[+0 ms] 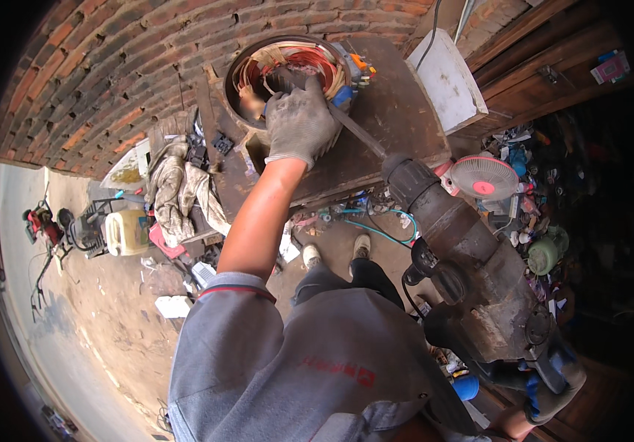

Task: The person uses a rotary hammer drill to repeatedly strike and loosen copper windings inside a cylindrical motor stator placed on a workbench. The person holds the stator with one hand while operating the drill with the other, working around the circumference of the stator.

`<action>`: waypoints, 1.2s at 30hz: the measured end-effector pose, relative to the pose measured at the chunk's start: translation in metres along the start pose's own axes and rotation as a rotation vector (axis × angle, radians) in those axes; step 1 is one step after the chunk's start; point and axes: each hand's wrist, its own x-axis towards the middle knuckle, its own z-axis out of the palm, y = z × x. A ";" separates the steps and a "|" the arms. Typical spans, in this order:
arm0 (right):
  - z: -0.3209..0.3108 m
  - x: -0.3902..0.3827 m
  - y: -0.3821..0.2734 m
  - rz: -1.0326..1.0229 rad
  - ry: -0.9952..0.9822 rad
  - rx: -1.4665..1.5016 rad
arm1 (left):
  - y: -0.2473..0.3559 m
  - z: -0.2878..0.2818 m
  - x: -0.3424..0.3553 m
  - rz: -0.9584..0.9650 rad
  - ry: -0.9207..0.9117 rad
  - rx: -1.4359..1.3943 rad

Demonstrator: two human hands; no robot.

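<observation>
A metal motor housing (346,68) with red copper windings (306,60) inside lies with its round opening up on a dark bench. My left hand (298,121), in a grey work glove, reaches over its near rim. Its fingers are bent round the long steel chisel bit (361,134), and the fingertips are partly lost in shadow inside the housing. The bit comes from a large, worn hammer drill (472,243), slanting up and left. At lower right my gloved right hand (556,387) is closed round the drill's rear handle; part of it is hidden.
The dark metal bench top (398,96) meets a brick wall (140,66). A camouflage cloth (173,180) hangs at its left. A pink fan (483,177) stands right, among clutter. A yellowish jerrycan (127,233) is at left; a teal hose (405,228) lies under the bench.
</observation>
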 end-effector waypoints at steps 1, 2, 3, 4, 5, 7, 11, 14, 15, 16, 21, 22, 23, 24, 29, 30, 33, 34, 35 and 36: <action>-0.004 0.001 0.001 0.005 -0.009 -0.008 | 0.001 0.001 0.000 -0.003 0.003 -0.003; -0.007 0.004 0.003 0.014 -0.024 -0.012 | 0.002 0.002 0.001 -0.007 -0.001 -0.001; -0.009 0.009 0.003 0.025 -0.050 -0.012 | 0.001 0.005 0.001 -0.017 -0.010 0.006; -0.011 0.014 0.004 0.038 -0.065 -0.012 | 0.000 0.006 0.001 -0.028 -0.019 0.013; -0.011 0.019 0.003 0.053 -0.084 -0.009 | 0.000 0.006 0.001 -0.025 -0.020 0.008; -0.011 0.024 0.007 0.060 -0.045 0.020 | 0.000 0.006 0.000 -0.020 -0.020 -0.007; -0.029 0.032 0.022 -0.001 -0.053 -0.046 | 0.002 0.001 0.003 -0.073 -0.062 0.009; -0.012 0.040 0.022 -0.026 0.007 0.014 | 0.009 -0.007 0.004 -0.080 -0.052 0.021; -0.013 0.043 0.022 -0.023 0.001 0.014 | 0.008 -0.004 0.003 -0.084 -0.042 0.020; -0.016 0.045 0.024 -0.016 -0.007 0.011 | 0.008 -0.001 0.003 -0.089 -0.032 0.021; -0.018 0.053 0.035 0.007 -0.017 0.021 | 0.013 0.001 0.007 -0.126 -0.039 0.050; -0.017 0.057 0.037 0.011 -0.020 0.024 | 0.014 0.001 0.007 -0.118 -0.043 0.062; -0.018 0.060 0.039 0.014 -0.025 0.027 | 0.016 0.002 0.003 -0.136 -0.051 0.055; -0.019 0.062 0.041 0.018 -0.029 0.033 | 0.017 0.000 0.002 -0.149 -0.049 0.050; -0.022 0.072 0.048 0.012 -0.041 0.056 | 0.014 0.005 0.002 -0.123 0.032 0.072; -0.020 0.074 0.049 0.009 -0.044 0.059 | 0.016 0.004 0.003 -0.129 0.024 0.066; -0.014 0.074 0.051 0.013 -0.056 0.081 | 0.020 0.002 0.004 -0.138 -0.005 0.048; -0.012 0.075 0.052 0.008 -0.065 0.090 | 0.019 0.002 0.004 -0.140 -0.015 0.046; -0.010 0.075 0.053 0.008 -0.073 0.097 | 0.018 0.003 0.004 -0.140 -0.024 0.043; -0.007 0.074 0.053 0.008 -0.079 0.105 | 0.017 0.004 0.004 -0.137 -0.006 0.051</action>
